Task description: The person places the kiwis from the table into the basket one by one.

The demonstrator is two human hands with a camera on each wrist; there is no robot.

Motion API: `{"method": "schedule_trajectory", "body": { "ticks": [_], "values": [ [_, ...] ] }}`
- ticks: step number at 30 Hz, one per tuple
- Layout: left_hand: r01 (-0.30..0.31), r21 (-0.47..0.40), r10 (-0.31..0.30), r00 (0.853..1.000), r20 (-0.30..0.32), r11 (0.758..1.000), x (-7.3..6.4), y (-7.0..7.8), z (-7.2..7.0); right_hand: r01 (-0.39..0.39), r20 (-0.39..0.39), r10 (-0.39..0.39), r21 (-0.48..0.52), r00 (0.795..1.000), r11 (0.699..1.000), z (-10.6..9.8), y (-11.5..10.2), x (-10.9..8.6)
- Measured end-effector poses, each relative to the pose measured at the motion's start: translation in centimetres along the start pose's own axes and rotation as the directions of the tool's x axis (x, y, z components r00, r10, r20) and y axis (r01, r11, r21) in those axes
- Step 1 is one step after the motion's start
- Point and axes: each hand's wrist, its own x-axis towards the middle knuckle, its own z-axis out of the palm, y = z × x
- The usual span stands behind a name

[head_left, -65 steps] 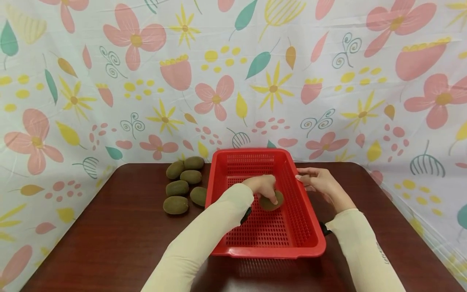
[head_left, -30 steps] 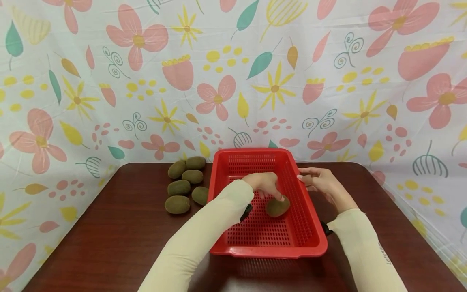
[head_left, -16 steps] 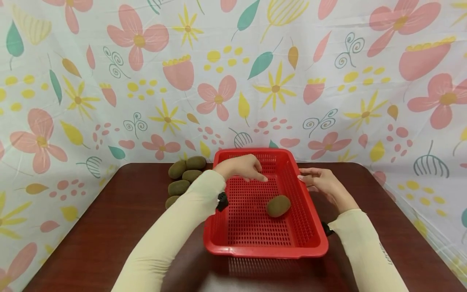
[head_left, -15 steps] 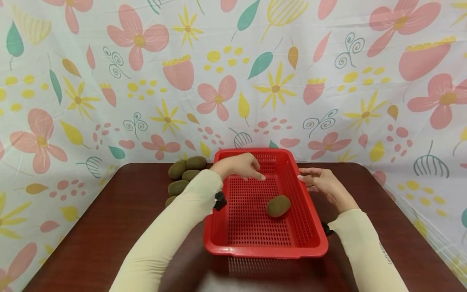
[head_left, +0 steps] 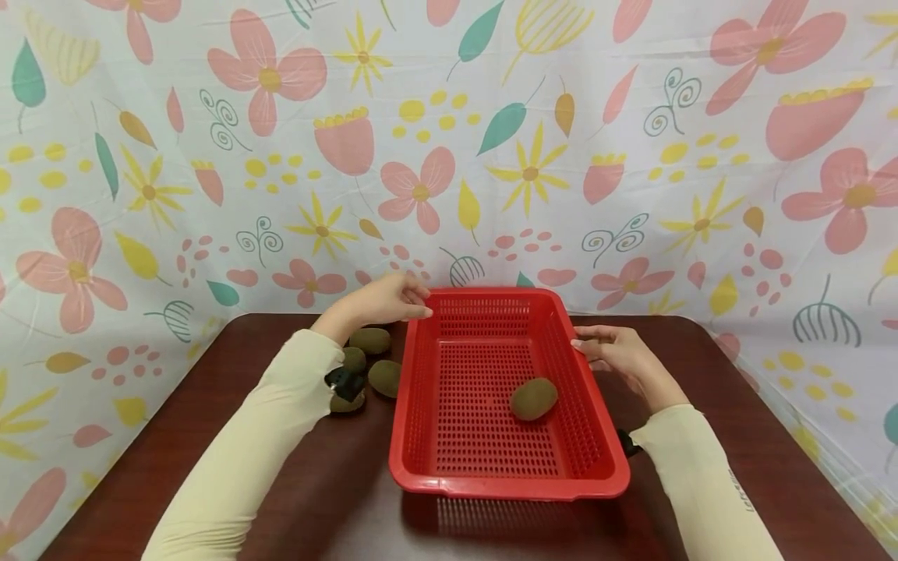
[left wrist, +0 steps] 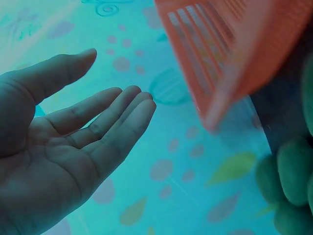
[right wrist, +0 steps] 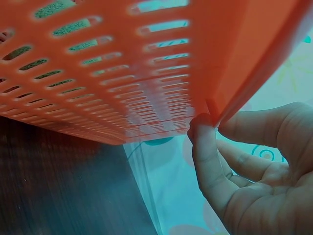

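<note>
One kiwi [head_left: 534, 399] lies inside the red plastic basket [head_left: 505, 489], right of its middle. My left hand [head_left: 379, 302] is in the air by the basket's back left corner, over the group of kiwis [head_left: 383, 378] on the table. In the left wrist view that hand [left wrist: 83, 137] holds nothing, its fingers loosely extended and the thumb apart. My right hand [head_left: 620, 354] grips the basket's right rim; the right wrist view shows thumb and fingers pinching the rim's edge. The left hand and sleeve hide some of the kiwis.
The dark brown table [head_left: 210, 421] carries the basket and kiwis. A white cloth [head_left: 449, 93] with flowers and leaves hangs behind and along the sides. Several kiwis stand close against the basket's left side.
My left hand let go of the kiwi in the basket, then rose and moved left, out over the kiwis on the table. My right hand stays on the rim.
</note>
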Motion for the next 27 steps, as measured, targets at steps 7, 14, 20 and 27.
{"method": "schedule_trajectory", "body": {
  "ticks": [7, 14, 20, 27],
  "values": [
    [0.018, 0.086, -0.013, 0.998, -0.058, 0.996, -1.6, -3.5, 0.7, 0.010, -0.006, -0.010, -0.021, 1.000, 1.000, 0.0, 0.1, -0.1],
    [0.028, 0.138, -0.024, 0.999, -0.032, 0.990, -2.0, -6.4, 2.7, 0.004, 0.003, -0.004, -0.005, 1.000, 1.000, 0.0, -0.1, -0.1],
    [-0.052, 0.185, 0.045, 0.998, 0.042, 0.981, -1.4, -8.5, 4.2, 0.006, 0.003, -0.006, -0.002, 1.000, 1.000, -0.1, 0.0, -0.1],
    [-0.084, 0.276, 0.044, 0.988, 0.148, 0.958, -1.1, -10.4, 5.0, 0.018, 0.017, -0.018, 0.015, 1.000, 1.000, 0.1, 0.0, 0.1]
  ]
}}
